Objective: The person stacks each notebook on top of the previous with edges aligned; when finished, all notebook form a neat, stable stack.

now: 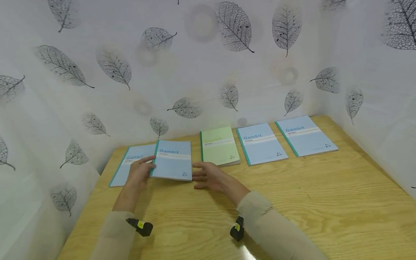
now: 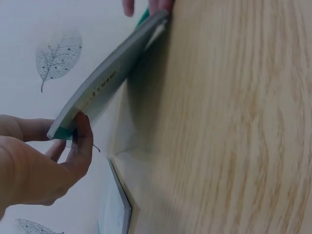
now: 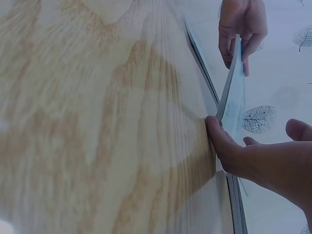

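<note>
A blue notebook (image 1: pixel 172 162) marked "Gambit" is held tilted above the table, its lower edge lifted off the wood. My left hand (image 1: pixel 139 172) pinches its green spine side between thumb and fingers; the left wrist view shows the thumb under the notebook (image 2: pixel 97 87). On the opposite side, my right hand (image 1: pixel 212 176) has its extended fingertips right at the notebook's edge. In the right wrist view the right thumb (image 3: pixel 297 129) stands away from the notebook. Partly covered by the held one, another blue notebook (image 1: pixel 124 171) lies at the left.
A green notebook (image 1: pixel 219 145) and two blue notebooks, one nearer (image 1: pixel 262 144) and one farther right (image 1: pixel 306 136), lie in a row along the back of the wooden table (image 1: pixel 306 211). Behind them hangs a white leaf-print curtain (image 1: pixel 204 74). Both wrists carry small black cameras.
</note>
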A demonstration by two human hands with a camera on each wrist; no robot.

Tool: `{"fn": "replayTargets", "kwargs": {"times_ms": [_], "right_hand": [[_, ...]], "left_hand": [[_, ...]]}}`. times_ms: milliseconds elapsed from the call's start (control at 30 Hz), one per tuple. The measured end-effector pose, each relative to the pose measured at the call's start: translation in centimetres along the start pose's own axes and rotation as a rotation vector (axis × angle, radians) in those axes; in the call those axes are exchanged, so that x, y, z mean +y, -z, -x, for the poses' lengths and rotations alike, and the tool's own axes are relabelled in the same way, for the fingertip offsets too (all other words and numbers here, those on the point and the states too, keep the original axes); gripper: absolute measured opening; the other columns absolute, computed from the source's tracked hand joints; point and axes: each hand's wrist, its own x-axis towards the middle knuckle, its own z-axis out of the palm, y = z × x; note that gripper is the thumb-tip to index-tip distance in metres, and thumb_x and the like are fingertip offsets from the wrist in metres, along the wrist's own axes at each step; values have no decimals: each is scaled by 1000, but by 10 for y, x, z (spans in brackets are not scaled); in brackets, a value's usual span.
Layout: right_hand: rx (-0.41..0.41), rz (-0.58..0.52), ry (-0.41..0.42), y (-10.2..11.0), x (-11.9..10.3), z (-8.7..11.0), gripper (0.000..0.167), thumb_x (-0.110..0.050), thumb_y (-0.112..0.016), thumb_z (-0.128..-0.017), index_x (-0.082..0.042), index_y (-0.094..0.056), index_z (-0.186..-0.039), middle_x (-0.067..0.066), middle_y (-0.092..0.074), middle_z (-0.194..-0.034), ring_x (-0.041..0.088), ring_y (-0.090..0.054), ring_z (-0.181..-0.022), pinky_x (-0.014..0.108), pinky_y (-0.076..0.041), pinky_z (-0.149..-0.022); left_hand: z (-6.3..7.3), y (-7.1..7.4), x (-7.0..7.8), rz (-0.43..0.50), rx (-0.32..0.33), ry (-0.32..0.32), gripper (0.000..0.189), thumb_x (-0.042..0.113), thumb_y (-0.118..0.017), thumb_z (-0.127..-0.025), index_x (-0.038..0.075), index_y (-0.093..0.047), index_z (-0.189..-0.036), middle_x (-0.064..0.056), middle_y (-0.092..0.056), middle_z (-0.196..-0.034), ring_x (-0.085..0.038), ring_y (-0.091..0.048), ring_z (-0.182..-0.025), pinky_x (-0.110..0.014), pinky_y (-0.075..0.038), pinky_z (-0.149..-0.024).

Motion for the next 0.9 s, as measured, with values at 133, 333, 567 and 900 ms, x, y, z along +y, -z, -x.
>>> {"fn": "replayTargets", "kwargs": {"times_ms": [133,333,567,900], "right_hand": [[-6,13,2,0,3,-3,55,-26,-44,-110,3,-38,-156,35,-46,-150,46,-47,-141,56,-46,-113],[-12,-5,16,-6,4,-4,52,-19,-47,-108,4,-39,-154,35,-43,-151,48,-43,-142,59,-46,-112],[60,-127,156,-14,-1,-3,42,1,-43,-106,10,-43,-147,29,-45,-150,38,-53,-132,50,-45,-115],[217,-238,293,-11,-14,2,44,11,-50,-101,1,-54,-143,19,-50,-151,28,-56,-128,27,-53,-97]], "left_hand": [[6,1,8,71,-6,6,51,-2,-58,-100,5,-54,-150,-4,-56,-123,0,-52,-65,-11,-50,-59],[11,-3,17,149,27,26,52,-4,-56,-99,4,-54,-150,-16,-47,-152,-4,-66,-85,-19,-60,-79],[20,-9,25,223,10,30,52,-5,-56,-99,4,-53,-150,-11,-43,-161,-6,-62,-98,-16,-58,-79],[27,-22,35,378,-34,9,52,-9,-55,-99,-1,-50,-150,-1,-63,-130,-3,-68,-83,-16,-58,-73]]}}
